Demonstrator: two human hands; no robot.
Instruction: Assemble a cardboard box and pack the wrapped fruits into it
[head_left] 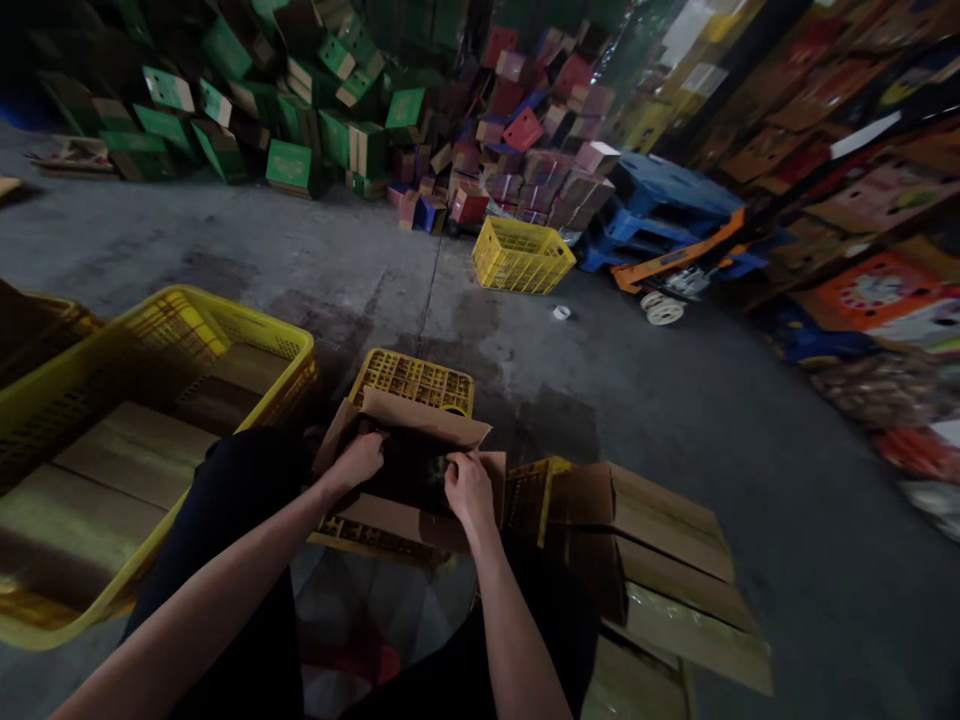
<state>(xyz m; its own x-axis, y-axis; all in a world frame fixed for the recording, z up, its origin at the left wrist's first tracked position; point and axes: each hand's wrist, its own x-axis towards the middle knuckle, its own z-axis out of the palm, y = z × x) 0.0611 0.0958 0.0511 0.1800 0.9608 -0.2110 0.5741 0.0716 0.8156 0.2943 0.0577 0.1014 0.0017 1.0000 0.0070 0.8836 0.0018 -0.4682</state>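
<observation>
Both my hands reach into an open brown cardboard box (420, 420) that rests on an upturned yellow plastic crate (414, 378) in front of my knees. My left hand (360, 460) is closed at the left inside edge of the box, on a dark thing in it. My right hand (466, 490) pinches the same dark contents (411, 468) at the right side. What the dark thing is cannot be made out. The box flaps stand open around my hands.
A large yellow crate (187, 330) lined with cardboard sits at my left. Flattened brown cartons (667, 560) lie stacked at my right. Farther off stand another yellow crate (521, 255), blue pallets with an orange pallet jack (675, 265), and heaps of green and red boxes.
</observation>
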